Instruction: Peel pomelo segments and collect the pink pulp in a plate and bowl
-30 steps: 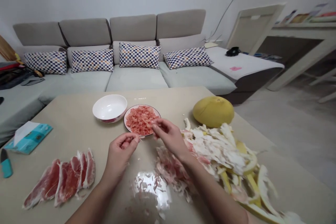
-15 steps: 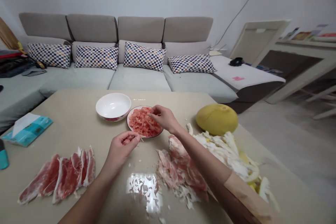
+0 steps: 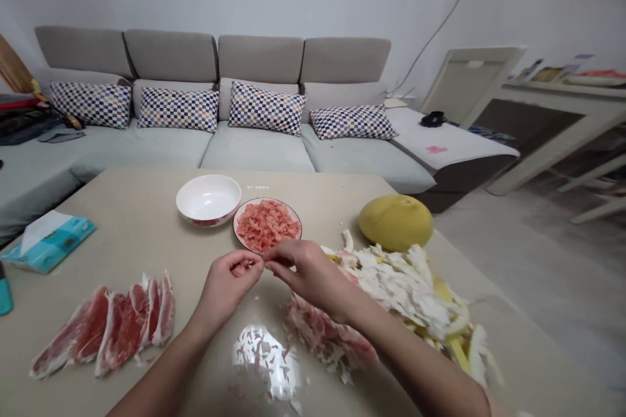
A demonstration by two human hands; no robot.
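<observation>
My left hand (image 3: 229,287) is closed around a piece of red pomelo segment (image 3: 241,267), mostly hidden by the fingers. Thumb and fingertips of my right hand (image 3: 308,273) pinch together right at the left fingertips; what is between them, if anything, is too small to make out. Just beyond both hands, a dark-rimmed plate (image 3: 237,234) carries a heap of red pomelo pulp (image 3: 268,223). Under my right forearm lies a pile of pinkish peeled membranes (image 3: 325,337). Unpeeled pomelo segments (image 3: 124,319) lie in a row left of my left forearm.
A white bowl (image 3: 209,199) stands left of the plate. A whole yellow pomelo (image 3: 396,223) sits at the right, behind heaped white pith and rind (image 3: 405,287). A blue tissue pack (image 3: 51,244) and a teal-handled knife (image 3: 4,293) lie at the left. Scraps dot the table (image 3: 225,365).
My right hand went out over the plate of pulp, then came back to the fingertips of my left hand. The left hand has kept hold of its segment in nearly the same place.
</observation>
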